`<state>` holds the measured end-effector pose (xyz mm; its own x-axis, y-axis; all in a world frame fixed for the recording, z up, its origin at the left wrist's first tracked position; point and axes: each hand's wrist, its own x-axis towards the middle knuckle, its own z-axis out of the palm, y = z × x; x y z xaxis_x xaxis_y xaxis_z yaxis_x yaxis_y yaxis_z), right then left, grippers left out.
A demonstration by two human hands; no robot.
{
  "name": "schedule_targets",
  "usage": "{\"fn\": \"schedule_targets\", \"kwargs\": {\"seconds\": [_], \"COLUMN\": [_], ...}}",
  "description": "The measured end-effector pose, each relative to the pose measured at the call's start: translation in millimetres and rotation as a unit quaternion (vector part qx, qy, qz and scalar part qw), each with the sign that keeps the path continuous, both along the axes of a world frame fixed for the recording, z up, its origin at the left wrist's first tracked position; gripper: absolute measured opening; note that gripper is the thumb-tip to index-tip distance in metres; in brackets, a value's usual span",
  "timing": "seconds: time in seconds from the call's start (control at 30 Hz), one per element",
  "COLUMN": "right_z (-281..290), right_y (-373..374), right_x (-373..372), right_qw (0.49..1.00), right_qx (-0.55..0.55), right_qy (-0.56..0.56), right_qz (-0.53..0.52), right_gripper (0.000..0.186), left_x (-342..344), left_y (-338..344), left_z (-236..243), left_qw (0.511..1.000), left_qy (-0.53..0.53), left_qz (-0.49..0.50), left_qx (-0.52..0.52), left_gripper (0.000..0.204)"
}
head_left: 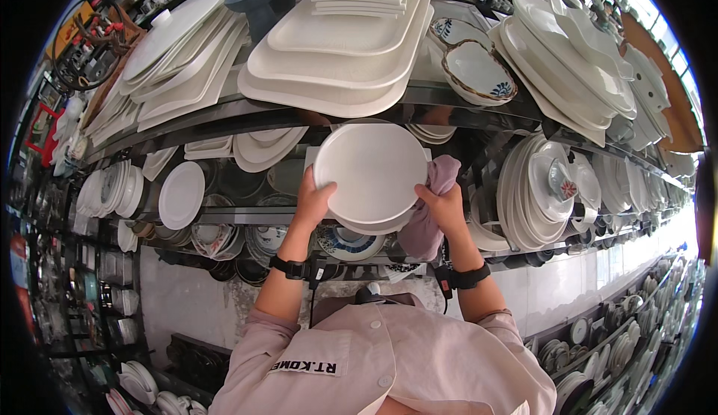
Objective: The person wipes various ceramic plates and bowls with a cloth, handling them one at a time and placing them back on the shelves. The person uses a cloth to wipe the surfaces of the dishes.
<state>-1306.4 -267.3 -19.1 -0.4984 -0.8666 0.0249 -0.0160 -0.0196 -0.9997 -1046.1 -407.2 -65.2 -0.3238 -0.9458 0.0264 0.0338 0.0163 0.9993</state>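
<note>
White round plate, held up flat-on in front of the middle shelf, centre of view, both hands on it. It's the top one of a small stack: a second rim shows just under its lower edge, so count is at least two, can't tell more.

Left hand: closed on the plate's left rim, fingers curled over the edge, thumb side toward the face of the plate. Black wrist strap on that forearm.

Right hand: closed on the right rim, with a pinkish cloth bunched between palm and plate; cloth hangs down below the hand and also pokes up above it. Matching black strap on the right wrist.

Around it:
- Top shelf, just above the plate: stack of white rectangular platters, rounded corners, largest at bottom.
- Right of that: two oval bowls with blue pattern and brown rim.
- Far right: upright rows of white plates, one with a red and blue motif.
- Left, same shelf level as the held plate: a white round plate stood on edge, well apart from the hands.
- Behind and below the held plate: patterned bowls, partly hidden.

Pink sleeves and shirt front fill the near edge.
</note>
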Motion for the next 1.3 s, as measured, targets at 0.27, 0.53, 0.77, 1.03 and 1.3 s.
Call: {"fn": "schedule_targets", "kwargs": {"seconds": [0.27,0.53,0.77,1.03,1.3], "right_z": [-2.3,-9.5,-4.9,-3.2,1.3], "right_y": [-0.3,2.3,6.0,1.4,2.7], "right_x": [-3.5,-4.6,-5.7,0.5,7.0], "right_qw": [0.997,0.995,0.992,0.998,0.998], "right_qx": [0.014,0.034,0.050,0.058,0.006], "right_qy": [-0.081,-0.094,-0.114,0.008,-0.043], "right_qz": [0.016,-0.013,-0.017,-0.008,-0.046], "right_gripper": [0.036,0.039,0.039,0.037,0.036], "left_x": [2.7,5.3,3.5,3.2,-2.1], "left_y": [2.2,3.8,4.0,-1.2,4.7], "left_z": [10.8,17.9,17.7,9.9,3.9], "left_qw": [0.999,0.996,0.998,0.993,0.997], "left_qy": [-0.010,0.038,0.019,-0.096,-0.032], "left_qz": [-0.011,-0.021,-0.010,0.021,0.024], "left_qx": [0.037,0.073,0.061,-0.063,-0.061], "left_gripper": [0.059,0.057,0.054,0.043,0.043]}}
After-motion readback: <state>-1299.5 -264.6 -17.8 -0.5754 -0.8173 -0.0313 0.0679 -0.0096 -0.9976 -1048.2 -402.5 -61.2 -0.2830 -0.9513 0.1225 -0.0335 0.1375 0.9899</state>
